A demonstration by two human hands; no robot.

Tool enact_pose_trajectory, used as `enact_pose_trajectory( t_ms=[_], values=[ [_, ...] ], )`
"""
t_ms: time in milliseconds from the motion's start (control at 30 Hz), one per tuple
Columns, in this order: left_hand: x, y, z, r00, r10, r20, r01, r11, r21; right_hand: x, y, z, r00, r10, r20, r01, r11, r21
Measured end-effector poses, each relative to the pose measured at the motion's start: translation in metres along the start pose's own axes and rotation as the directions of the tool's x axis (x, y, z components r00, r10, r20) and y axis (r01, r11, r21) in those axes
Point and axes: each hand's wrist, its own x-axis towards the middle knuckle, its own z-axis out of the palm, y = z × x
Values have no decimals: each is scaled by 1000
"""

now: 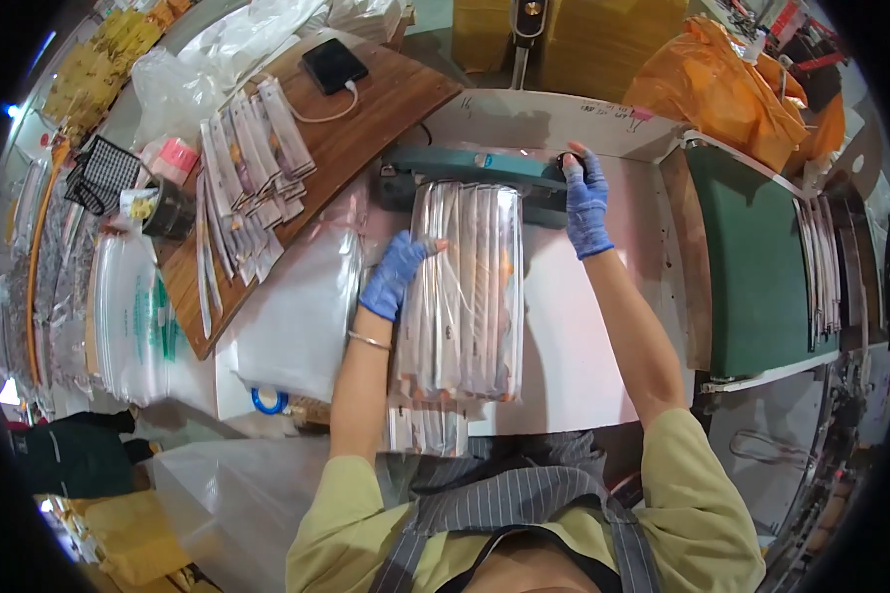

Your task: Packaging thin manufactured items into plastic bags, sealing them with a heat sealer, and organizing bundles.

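A clear plastic bag (465, 296) holding a row of slim, long packets lies in front of me, its far end at a teal bar sealer (485, 161). My left hand (398, 274), in a blue fingertip-less glove, grips the bag's left side, with a finger reaching over its top. At the right end of the sealer's bar, my right hand (587, 205), gloved alike, is closed around a black knob (569, 158). More slim packets (425, 427) lie under the bag's near end, partly hidden. The bag's far opening is too small to make out at the bar.
A stack of clear bags (292, 306) lies left of my left arm. The wooden board (366, 109) beyond carries loose slim packets (252, 158), a phone (334, 65) and a black cup (170, 212). To the right is a green belt (747, 257) with packets (818, 262) at its far side.
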Motion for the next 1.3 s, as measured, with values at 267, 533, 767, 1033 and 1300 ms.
enact_pose_trajectory(
  t_ms=[267, 533, 767, 1033, 1300],
  values=[
    [-130, -8, -31, 904, 117, -410, 101, 875, 473, -253, 3, 32, 804, 431, 409, -226, 859, -460],
    [-291, -13, 101, 804, -410, -430, 333, 910, -247, -318, -26, -123, 131, 809, 572, -957, 255, -141],
    [-401, 120, 67, 721, 355, -594, -213, 931, 298, -306, -112, -37, 433, 460, 775, -642, 761, -94],
    [-548, 159, -140, 661, 498, -562, 591, 116, 798, -415, -236, 206, 538, -455, 710, 9, 845, 535],
    [-618, 126, -206, 950, 200, -239, 128, 449, 884, -480, -130, 152, -7, -89, 996, 248, 965, 88]
  ],
)
